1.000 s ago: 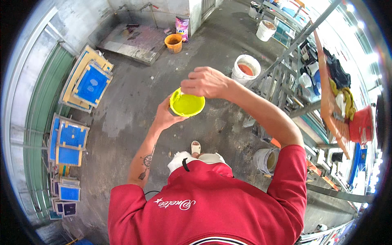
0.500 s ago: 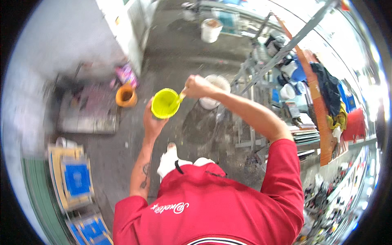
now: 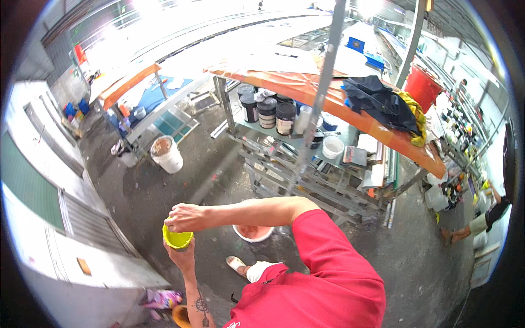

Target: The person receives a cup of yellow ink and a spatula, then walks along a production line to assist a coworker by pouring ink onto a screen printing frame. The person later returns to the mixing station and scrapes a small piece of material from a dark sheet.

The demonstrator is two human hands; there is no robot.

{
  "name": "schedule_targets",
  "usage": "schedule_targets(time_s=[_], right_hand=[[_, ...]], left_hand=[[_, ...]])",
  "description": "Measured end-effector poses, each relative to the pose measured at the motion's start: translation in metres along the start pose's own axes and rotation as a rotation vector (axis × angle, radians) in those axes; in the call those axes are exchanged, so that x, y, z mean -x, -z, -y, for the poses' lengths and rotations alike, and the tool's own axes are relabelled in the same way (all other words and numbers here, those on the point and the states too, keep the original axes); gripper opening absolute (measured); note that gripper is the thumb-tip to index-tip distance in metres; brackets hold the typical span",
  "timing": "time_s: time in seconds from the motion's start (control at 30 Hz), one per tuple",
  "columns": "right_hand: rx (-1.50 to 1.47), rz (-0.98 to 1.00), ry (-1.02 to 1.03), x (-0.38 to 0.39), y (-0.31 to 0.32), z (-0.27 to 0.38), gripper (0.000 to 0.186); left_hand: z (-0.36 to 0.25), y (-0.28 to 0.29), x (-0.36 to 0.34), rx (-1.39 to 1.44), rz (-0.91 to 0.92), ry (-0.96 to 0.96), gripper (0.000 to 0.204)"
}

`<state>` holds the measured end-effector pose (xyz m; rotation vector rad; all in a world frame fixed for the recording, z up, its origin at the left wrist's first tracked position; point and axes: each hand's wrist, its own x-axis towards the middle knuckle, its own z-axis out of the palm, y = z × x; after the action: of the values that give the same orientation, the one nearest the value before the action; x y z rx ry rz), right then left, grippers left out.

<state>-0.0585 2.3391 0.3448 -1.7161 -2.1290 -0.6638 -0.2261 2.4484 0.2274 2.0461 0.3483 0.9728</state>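
Now the left hand (image 3: 185,258) clasps the yellow tub (image 3: 178,240), the right hand (image 3: 185,217) curls over it, grip unclear; holding level should prevent spills.

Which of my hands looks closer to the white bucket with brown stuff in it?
Right. In this view, your right hand, at the lime-yellow tub's far rim, sits below the white bucket; your left hand, holding the tub's near side, is lower still.
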Motion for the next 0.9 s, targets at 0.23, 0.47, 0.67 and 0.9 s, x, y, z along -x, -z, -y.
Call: schedule_targets(time_s=[0.23, 0.47, 0.67, 0.9], right_hand=[[-0.070, 0.435, -0.370, -0.101, -0.026, -0.232, 0.012], [-0.576, 0.022, -1.137, -0.052, -0.137, -0.432, 0.032], [0.203, 0.019, -0.511, -0.086, -0.145, -0.596, 0.006], [0.384, 0.290, -0.771, -0.038, -0.104, -0.826, 0.005]], left_hand=[[0.089, -0.043, -0.227, -0.058, 0.043, -0.058, 0.083], [0.177, -0.166, -0.432, 0.009, 0.129, -0.231, 0.081], [0.245, -0.290, -0.610, 0.263, 0.426, -0.105, 0.086], [0.265, -0.474, -0.784, 0.289, 0.565, -0.283, 0.088]])
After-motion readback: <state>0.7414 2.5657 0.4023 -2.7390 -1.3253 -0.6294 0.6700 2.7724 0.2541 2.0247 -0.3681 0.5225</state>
